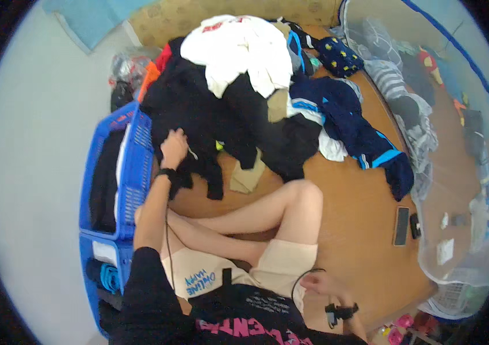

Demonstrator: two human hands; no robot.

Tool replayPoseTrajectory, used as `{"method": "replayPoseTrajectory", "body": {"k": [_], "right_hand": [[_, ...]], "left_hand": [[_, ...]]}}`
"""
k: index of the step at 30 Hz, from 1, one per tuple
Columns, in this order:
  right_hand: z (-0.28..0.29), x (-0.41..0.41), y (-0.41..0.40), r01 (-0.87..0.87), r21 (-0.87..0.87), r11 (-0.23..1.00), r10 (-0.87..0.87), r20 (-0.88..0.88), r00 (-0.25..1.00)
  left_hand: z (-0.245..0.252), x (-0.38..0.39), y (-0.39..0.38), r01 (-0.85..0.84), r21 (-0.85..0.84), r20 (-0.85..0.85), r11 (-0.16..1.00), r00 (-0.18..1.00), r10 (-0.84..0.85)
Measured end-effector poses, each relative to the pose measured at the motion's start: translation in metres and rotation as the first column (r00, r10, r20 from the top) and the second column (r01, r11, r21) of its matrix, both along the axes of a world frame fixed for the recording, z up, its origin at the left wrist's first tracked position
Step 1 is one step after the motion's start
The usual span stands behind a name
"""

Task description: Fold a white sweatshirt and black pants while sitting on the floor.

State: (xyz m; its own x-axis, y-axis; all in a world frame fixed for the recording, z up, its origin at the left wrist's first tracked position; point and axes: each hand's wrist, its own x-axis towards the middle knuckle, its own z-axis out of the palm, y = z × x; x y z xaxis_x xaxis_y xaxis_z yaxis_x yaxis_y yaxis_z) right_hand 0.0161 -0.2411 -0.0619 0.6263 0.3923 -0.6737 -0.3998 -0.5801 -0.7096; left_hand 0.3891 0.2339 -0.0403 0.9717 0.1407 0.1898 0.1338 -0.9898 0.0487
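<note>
My left hand point(175, 148) reaches into the heap of clothes, its fingers curled onto a black garment point(197, 116). A pale drawstring hangs just right of the fingers. My right hand point(320, 284) is low and blurred, beside the right hip of my cream shorts. A thin black cable point(295, 286) loops next to it; whether the fingers hold it cannot be made out. On top of the heap lies a white garment point(244, 47) with red print. To its right spreads a navy garment point(343, 105) with light blue and white trim.
A blue plastic basket point(143, 142) with dark clothes stands at my left; a second blue basket point(124, 254) holds rolled clothes. A phone point(401, 226) lies on the wooden floor point(356, 207) at right. A mesh net with a blue edge point(460, 47) curves along the right side.
</note>
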Motion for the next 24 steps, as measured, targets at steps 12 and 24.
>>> {"method": "replayPoseTrajectory", "body": {"k": [12, 24], "right_hand": [[-0.025, -0.017, 0.005, 0.331, -0.262, 0.907, -0.382, -0.179, 0.906], [-0.076, -0.090, -0.170, 0.478, -0.354, 0.804, -0.565, -0.205, 0.799]], "left_hand": [[0.031, -0.060, 0.006, 0.392, -0.617, 0.125, 0.682, 0.905, -0.407], [0.048, -0.237, -0.027, 0.502, -0.861, 0.320, 0.083, 0.661, -0.679]]}}
